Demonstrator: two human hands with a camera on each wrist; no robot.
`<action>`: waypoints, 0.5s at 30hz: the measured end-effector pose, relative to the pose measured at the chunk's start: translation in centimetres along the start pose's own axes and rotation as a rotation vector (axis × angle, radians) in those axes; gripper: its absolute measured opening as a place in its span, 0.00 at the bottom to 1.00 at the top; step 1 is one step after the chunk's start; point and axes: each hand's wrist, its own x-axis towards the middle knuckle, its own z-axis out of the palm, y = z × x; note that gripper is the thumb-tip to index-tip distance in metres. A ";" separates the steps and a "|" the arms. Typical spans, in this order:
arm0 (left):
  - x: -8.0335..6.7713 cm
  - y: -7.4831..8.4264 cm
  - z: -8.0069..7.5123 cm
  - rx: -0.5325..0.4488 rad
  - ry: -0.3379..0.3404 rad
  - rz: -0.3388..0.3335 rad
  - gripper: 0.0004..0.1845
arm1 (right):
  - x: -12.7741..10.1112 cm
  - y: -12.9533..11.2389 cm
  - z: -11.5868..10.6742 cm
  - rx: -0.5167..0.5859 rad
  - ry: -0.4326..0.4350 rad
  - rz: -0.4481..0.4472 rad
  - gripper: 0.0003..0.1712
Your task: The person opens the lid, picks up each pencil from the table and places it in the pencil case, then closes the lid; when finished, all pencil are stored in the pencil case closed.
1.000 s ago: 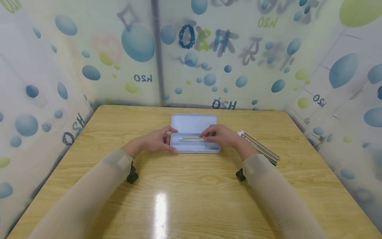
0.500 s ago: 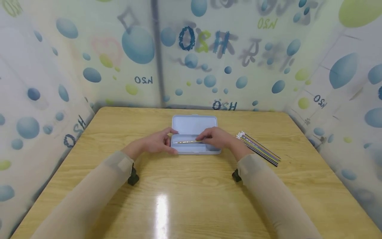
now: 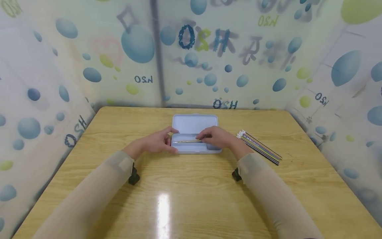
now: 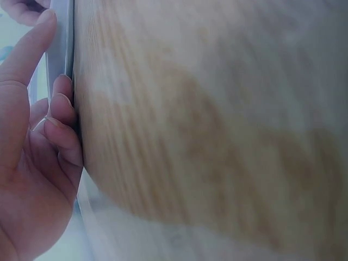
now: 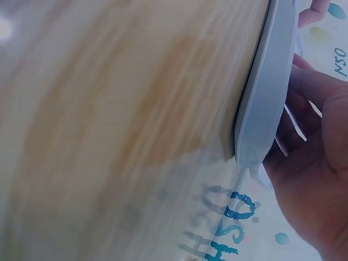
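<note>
A light blue-grey pencil case [image 3: 195, 124] lies open on the table, its lid tipped back toward the wall. My left hand [image 3: 155, 142] grips its left end, thumb at the front edge and index finger at the back corner. Inside the case, a yellowish pencil [image 3: 186, 141] lies lengthwise in the long compartment. My right hand [image 3: 219, 136] reaches over the right part of the case and pinches the pencil near its right end. In the right wrist view, the case side [image 5: 266, 92] hides the pencil. The left wrist view shows curled fingers [image 4: 64, 109] against the case end.
Several pencils [image 3: 261, 147] of different colours lie side by side to the right of the case, beside the right forearm. The wooden table [image 3: 194, 192] ends at a patterned wall [image 3: 191, 71]. A dark wrist camera [image 3: 134, 176] sits under the left cuff.
Over the last second my right hand has moved slightly left and lowered the pencil into the long compartment. My left hand stays on the case's left end. The last half second shows little movement.
</note>
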 end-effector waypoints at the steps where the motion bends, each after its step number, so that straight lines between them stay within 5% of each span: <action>1: 0.0 0.0 0.0 -0.003 0.001 0.003 0.49 | 0.0 0.0 0.0 0.004 0.001 0.002 0.15; 15: -0.3 0.4 0.0 -0.017 0.000 0.009 0.49 | -3.2 1.0 -1.6 0.004 0.072 0.012 0.14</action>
